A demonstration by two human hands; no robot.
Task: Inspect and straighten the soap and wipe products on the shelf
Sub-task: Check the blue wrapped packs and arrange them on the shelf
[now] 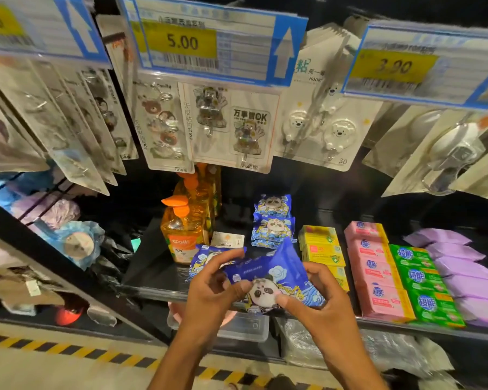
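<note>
**Squaring up the panda wipes**

We hold a blue panda wipe pack [273, 280] over the shelf's [150, 289] front edge. Our left hand [214, 285] and right hand [321, 294] each pinch one side. We should level it, then seat it before the stacked panda packs [273, 220]. Another loose pack [202, 256] lies at our left fingertips. The orange pump bottle [181, 235] and yellow soap boxes [320, 247] crowd either side.

Both forearms reach up and forward from the lower edge, converging. The left hand [214, 282] and right hand [321, 294] each pinch the wipe pack [276, 273], thumbs on its front, fingers [314, 273] curled round its ends.
</note>
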